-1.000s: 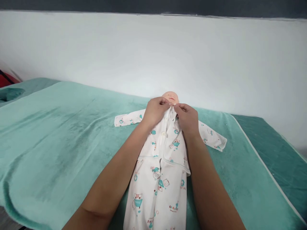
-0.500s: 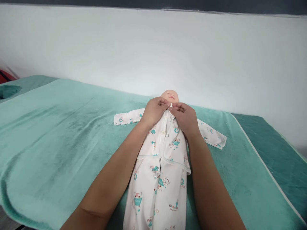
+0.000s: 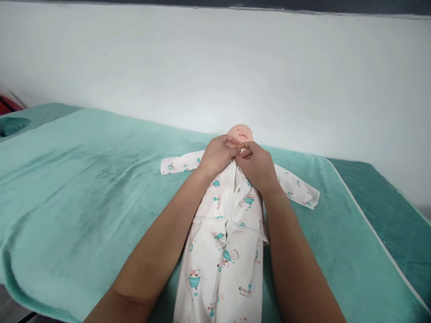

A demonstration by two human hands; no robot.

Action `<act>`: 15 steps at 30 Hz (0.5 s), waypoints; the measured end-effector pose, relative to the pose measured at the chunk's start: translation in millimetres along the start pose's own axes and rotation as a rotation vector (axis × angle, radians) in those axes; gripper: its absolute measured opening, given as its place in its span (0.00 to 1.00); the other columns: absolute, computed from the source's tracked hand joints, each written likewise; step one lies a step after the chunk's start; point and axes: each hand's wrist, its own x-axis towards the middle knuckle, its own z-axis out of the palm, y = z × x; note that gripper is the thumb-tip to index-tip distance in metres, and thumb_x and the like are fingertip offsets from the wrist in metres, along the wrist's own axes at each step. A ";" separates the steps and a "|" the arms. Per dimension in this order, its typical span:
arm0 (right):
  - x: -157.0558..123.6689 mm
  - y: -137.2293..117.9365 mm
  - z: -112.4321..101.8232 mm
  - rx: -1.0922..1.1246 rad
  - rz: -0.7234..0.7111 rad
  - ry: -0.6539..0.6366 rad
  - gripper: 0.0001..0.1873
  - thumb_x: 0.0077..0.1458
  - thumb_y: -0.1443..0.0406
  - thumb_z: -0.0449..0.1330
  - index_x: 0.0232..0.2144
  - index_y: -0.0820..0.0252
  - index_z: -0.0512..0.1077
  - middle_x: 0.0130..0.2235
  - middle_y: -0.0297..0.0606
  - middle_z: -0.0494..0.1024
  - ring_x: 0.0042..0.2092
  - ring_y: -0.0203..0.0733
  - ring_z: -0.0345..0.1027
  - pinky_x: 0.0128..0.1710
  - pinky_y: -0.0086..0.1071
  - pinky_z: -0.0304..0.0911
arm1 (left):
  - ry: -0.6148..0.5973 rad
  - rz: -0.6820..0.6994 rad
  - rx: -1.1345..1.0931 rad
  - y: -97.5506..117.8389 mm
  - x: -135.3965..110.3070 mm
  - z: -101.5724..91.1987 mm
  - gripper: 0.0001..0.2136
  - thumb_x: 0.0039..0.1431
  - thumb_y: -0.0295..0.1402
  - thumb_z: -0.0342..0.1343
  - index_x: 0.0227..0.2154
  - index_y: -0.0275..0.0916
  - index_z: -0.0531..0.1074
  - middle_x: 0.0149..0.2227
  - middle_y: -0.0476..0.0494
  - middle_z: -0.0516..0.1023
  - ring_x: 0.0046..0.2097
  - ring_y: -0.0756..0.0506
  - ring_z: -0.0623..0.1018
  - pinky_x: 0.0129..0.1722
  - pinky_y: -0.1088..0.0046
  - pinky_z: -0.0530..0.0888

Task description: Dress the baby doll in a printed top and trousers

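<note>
A baby doll (image 3: 239,133) lies on its back on a teal blanket (image 3: 84,188), dressed in a white romper (image 3: 225,237) printed with teal and red cartoon figures. Its sleeves stretch out to both sides. My left hand (image 3: 218,154) and my right hand (image 3: 257,167) meet at the romper's collar just under the doll's chin. Both pinch the fabric of the neckline, fingers closed and touching each other. The collar's fastening is hidden under my fingers.
A white wall (image 3: 215,76) runs right behind the doll's head. A darker green mat (image 3: 390,211) shows under the blanket at the right. A red object (image 3: 5,105) peeks in at the far left edge.
My two hands have drawn closer together at the collar, closing the small gap between their fingertips. The doll and blanket have not moved.
</note>
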 end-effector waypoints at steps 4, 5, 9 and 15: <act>-1.9 0.4 -1.3 0.060 0.034 -0.028 0.17 0.51 0.63 0.62 0.45 0.57 0.72 0.32 0.32 0.78 0.35 0.40 0.71 0.39 0.35 0.64 | -0.036 -0.027 -0.098 -3.7 2.2 -3.5 0.10 0.49 0.26 0.62 0.36 0.37 0.73 0.29 0.48 0.78 0.32 0.48 0.78 0.38 0.69 0.74; -2.9 0.0 -2.4 0.069 0.047 -0.043 0.19 0.52 0.63 0.62 0.47 0.57 0.71 0.33 0.32 0.78 0.35 0.40 0.72 0.39 0.35 0.64 | -0.033 -0.014 -0.082 -4.9 2.4 -3.8 0.09 0.50 0.26 0.62 0.36 0.37 0.73 0.30 0.47 0.78 0.32 0.48 0.78 0.38 0.69 0.74; -8.5 -5.2 -10.9 0.072 0.090 -0.113 0.24 0.53 0.62 0.62 0.53 0.57 0.68 0.38 0.36 0.78 0.37 0.40 0.72 0.37 0.34 0.65 | 0.000 0.049 0.054 -6.6 -1.1 -3.7 0.04 0.52 0.26 0.59 0.32 0.37 0.76 0.36 0.44 0.81 0.38 0.47 0.78 0.40 0.69 0.72; -27.2 -20.1 -18.9 -0.021 0.081 -0.058 0.19 0.53 0.63 0.62 0.48 0.57 0.67 0.43 0.41 0.76 0.43 0.44 0.71 0.43 0.39 0.66 | 0.018 0.090 0.261 -2.4 -16.8 -7.7 0.05 0.58 0.32 0.57 0.30 0.39 0.77 0.35 0.46 0.81 0.39 0.46 0.77 0.41 0.69 0.71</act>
